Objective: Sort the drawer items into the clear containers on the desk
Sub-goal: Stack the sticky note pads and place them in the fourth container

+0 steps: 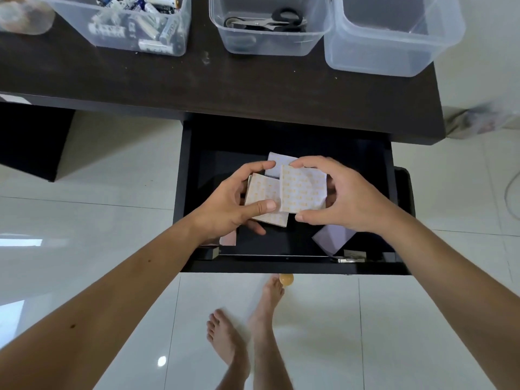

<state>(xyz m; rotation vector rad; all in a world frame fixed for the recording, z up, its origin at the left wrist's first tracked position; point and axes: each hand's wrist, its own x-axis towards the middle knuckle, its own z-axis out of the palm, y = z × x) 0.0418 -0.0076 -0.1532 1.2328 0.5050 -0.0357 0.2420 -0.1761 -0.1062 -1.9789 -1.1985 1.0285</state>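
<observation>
Head view: both hands over the open black drawer (187,192), each holding a square patterned paper pad. The left hand (233,204) pinches the lower pad (263,192); the right hand (346,192) grips the upper pad (302,190), edges overlapping. Loose lavender sheets lie below (count unclear). Three clear plastic containers on the dark desk (225,85) — batteries (146,26), scissors (270,21), one empty (394,38).

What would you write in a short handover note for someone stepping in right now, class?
Left hand grips one patterned pad; right hand grips another, both over the open drawer.
On the desk: batteries bin, scissors bin, and a third bin that looks empty.
Done: batteries, scissors.
Left: both pads, plus the lilac pads and small items along the drawer's front.
</observation>
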